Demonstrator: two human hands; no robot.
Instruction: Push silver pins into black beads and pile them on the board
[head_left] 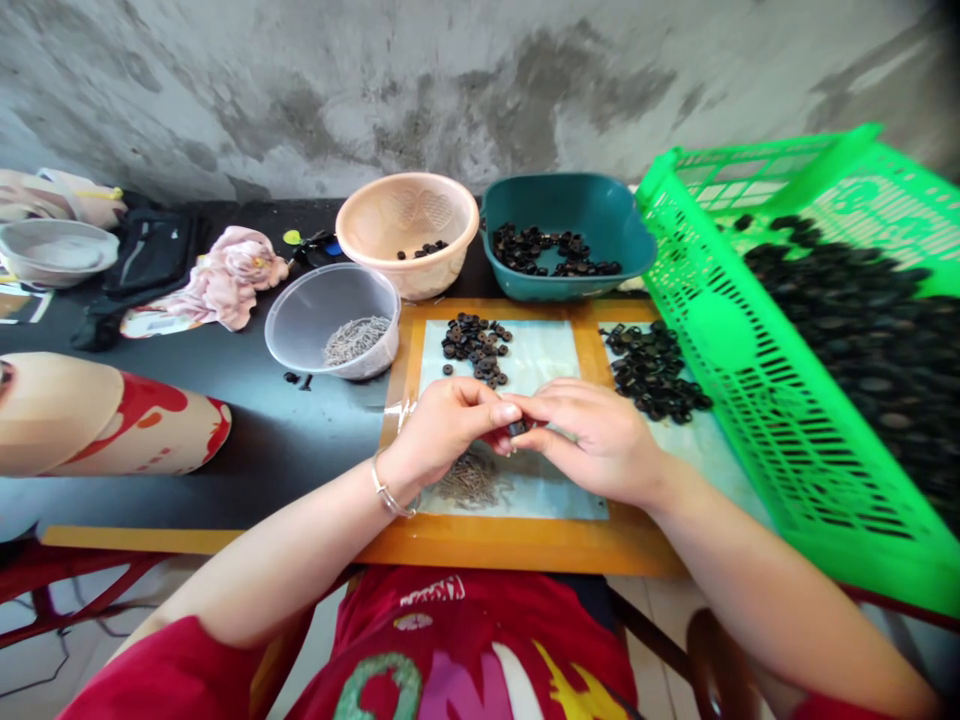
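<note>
My left hand (450,425) and my right hand (592,435) meet fingertip to fingertip over a pale sheet on a wooden board (525,545). Between the fingertips sits a small black ring (517,428), pinched by both hands. Under my left hand lies a heap of thin metal pins (469,480). Two piles of black rings lie on the board: one at the far middle (476,345), a larger one to the right (652,370). A metal bangle circles my left wrist.
A clear tub (330,315) holds more pins. A beige bowl (409,230) and a teal basin (570,235) hold black rings. A tilted green crate (757,390) full of rings fills the right. Cloth, a black pouch and another person's arm lie at the left.
</note>
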